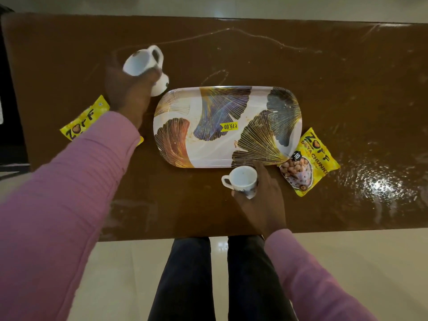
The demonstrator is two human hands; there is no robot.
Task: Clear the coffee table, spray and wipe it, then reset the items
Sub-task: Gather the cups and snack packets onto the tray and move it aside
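- Our left sleeve (69, 181) fills the near left corner, with the arm reaching forward and to the right over the coffee table (347, 77).
- We see the left packet (84, 120), yellow, lying flat near the table's left end, partly under that sleeve.
- Our left hand (129, 89) is raised above the table with its back toward us, fingers curled round the tilted cup (142, 62). The cup's mouth faces us and its handle points away. A white piece (161, 85) shows below the fingers, too blurred for us to identify.
- We find the tray (227, 144) flat at mid-table, with the left hand just off its far left corner.
- We see the small cup (242, 179) upright just in front of the tray's near rim, handle to the left. We cannot tell whether it rests on the table.
- Our right hand (261, 200) wraps that cup from the right, one finger stretched toward the rim.
- We see the right packet (308, 161) lying against the tray's near right corner, beside the right hand.
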